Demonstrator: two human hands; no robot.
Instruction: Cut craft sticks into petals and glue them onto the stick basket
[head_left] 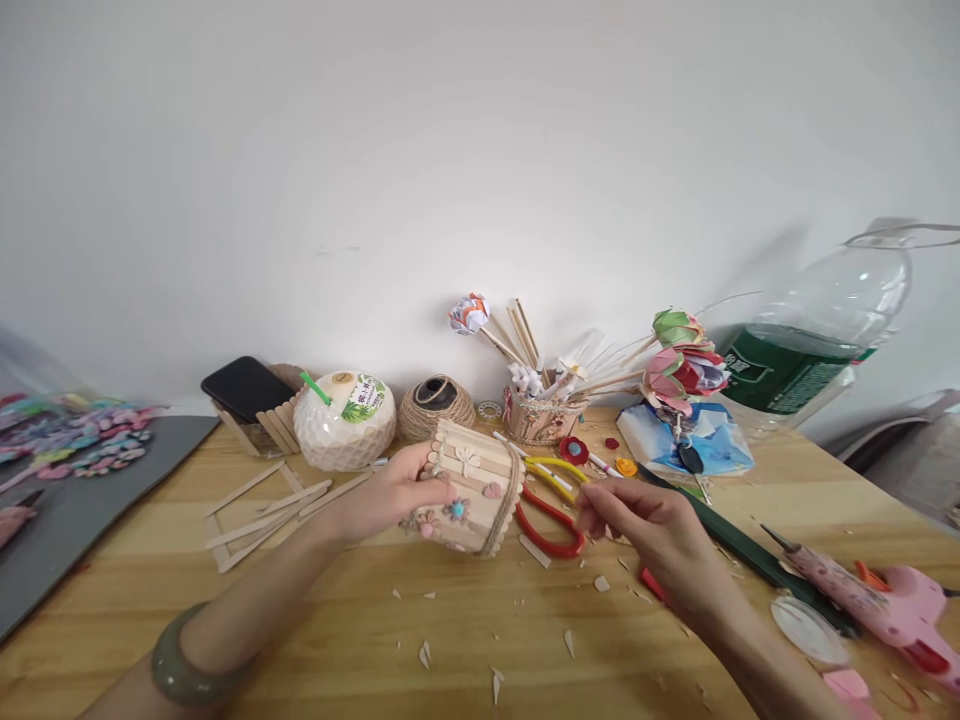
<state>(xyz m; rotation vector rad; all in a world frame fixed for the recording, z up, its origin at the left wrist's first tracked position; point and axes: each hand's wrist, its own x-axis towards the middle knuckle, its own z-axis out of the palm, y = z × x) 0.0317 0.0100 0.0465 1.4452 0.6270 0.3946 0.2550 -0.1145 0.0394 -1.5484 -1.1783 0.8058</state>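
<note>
My left hand (pixel 401 492) grips a small holder made of wooden craft sticks (pixel 476 480), tilted above the table. Little shells, pink pieces and a blue-centred flower decorate its side, and twine runs round its right end. My right hand (pixel 634 515) hovers to the right of the holder, thumb and fingertips pinched together. What is between those fingertips, if anything, I cannot make out. Between holder and right hand lies a red-handled cutting tool (pixel 551 535), with a yellow-handled tool (pixel 555 468) just behind it.
Loose craft sticks (pixel 262 515) lie left, before a white coconut-shaped container (pixel 345 425) and a twine ball (pixel 436 405). A decorated stick pot (pixel 541 415) stands by the wall. At right are a pink glue gun (pixel 877 605) and large bottle (pixel 817 320). Wood chips litter the tabletop.
</note>
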